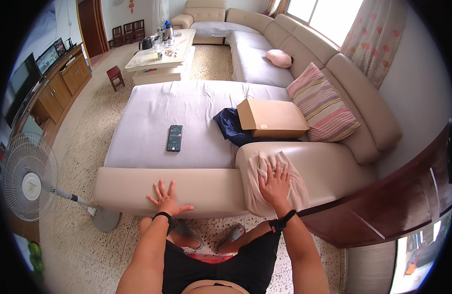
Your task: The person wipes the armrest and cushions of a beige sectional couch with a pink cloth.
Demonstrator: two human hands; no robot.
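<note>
My left hand [166, 200] rests with fingers spread on the beige leather armrest [211, 189] of the sofa before me, with nothing in it. My right hand [276, 183] lies flat on a crumpled pale pink cloth [297, 194]. That cloth is draped over the rounded right part of the armrest [332, 161] and hangs down its front. Beyond the armrest, a smartphone [174, 138] with a lit screen lies on the lavender sheet [141, 147] covering the seat. Both wrists wear black bands.
A cardboard box [279, 115] sits on dark blue fabric [227, 123] beside a striped cushion [321, 106]. A standing fan [31, 185] is at the left. Farther back are a low table [185, 38] with cups and a kettle, and a small red stool [115, 76]. A dark wooden panel [376, 205] stands at right.
</note>
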